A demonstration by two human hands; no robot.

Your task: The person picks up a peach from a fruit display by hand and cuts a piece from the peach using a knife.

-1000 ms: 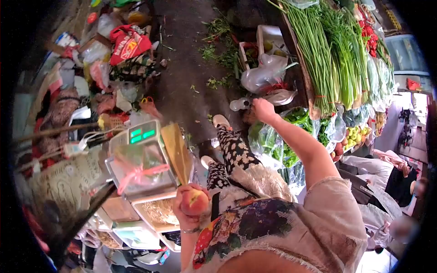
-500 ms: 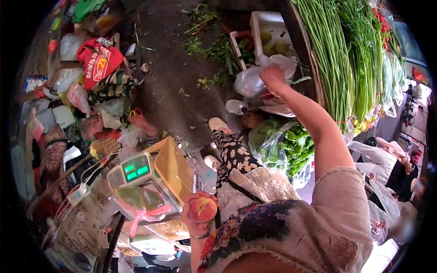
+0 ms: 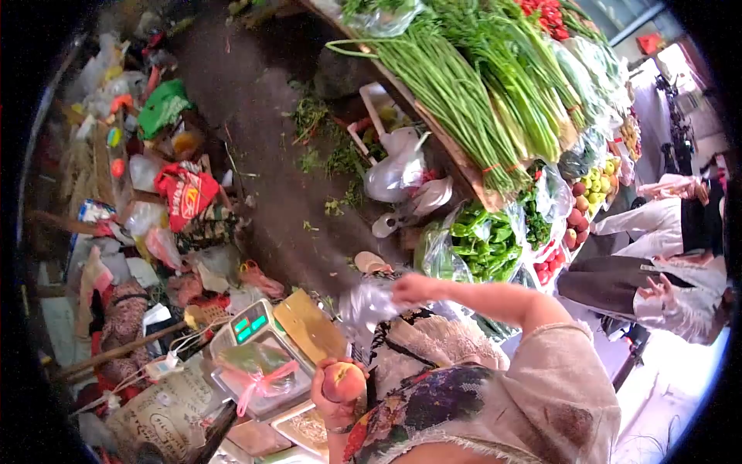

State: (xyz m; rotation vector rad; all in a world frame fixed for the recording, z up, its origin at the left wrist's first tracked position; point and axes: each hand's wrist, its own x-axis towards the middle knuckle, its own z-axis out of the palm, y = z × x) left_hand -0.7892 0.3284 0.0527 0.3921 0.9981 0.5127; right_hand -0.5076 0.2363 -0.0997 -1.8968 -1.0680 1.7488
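My left hand [image 3: 328, 398] is closed around a peach [image 3: 344, 381], held in front of my body. Just to its left is a digital scale [image 3: 251, 321] with lit green digits. On the scale's pan rests a plastic bag tied with pink [image 3: 263, 370], with something green inside. My right hand [image 3: 413, 290] grips a thin clear plastic bag [image 3: 365, 303], smeared by motion, above my patterned trousers. A stack of white plastic bags [image 3: 394, 178] hangs by the vegetable stall, beyond my right hand.
Long beans [image 3: 456, 100], green peppers [image 3: 487, 243], tomatoes [image 3: 549, 267] and apples [image 3: 599, 185] line the right side. A red bag [image 3: 188, 197] lies among clutter on the left. Greens litter the dark floor [image 3: 263, 155]. Other people [image 3: 672, 290] stand at far right.
My right hand has come back from the hanging white bags toward my body, bringing a clear plastic bag. My left hand still holds the peach. The view has turned somewhat.
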